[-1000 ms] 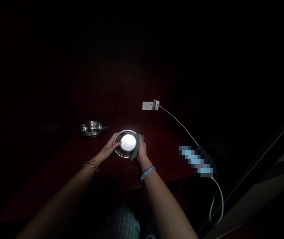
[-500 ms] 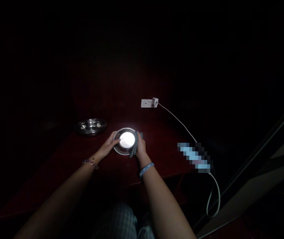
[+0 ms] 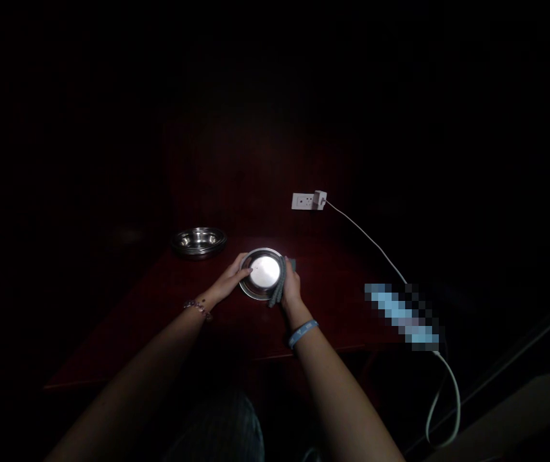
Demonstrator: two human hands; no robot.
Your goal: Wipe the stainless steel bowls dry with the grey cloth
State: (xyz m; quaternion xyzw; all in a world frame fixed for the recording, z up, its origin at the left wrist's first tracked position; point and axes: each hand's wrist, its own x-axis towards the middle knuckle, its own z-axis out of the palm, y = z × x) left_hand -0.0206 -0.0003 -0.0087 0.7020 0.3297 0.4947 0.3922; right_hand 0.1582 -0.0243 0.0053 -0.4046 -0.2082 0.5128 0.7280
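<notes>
Silvery metal: we record a shallow round bowl (image 3: 265, 274) between both hands, open side toward us, its base catching bright light. Whether it touches the dark red bench (image 3: 337, 308) beneath, we cannot tell. The left hand (image 3: 226, 282) grips the bowl's left side, thumb over the rim onto the inside. The right hand (image 3: 292, 285) holds a grey-green cloth (image 3: 278, 292) folded over the right rim. We note a beaded bracelet (image 3: 198, 309) on the left wrist, a blue band (image 3: 303, 332) on the right. Farther back, to the left, sits a stack of metal bowls (image 3: 199, 245). Beyond, a white wall socket (image 3: 302, 201) carries a plug (image 3: 320, 198) with a white cable (image 3: 378, 246).
</notes>
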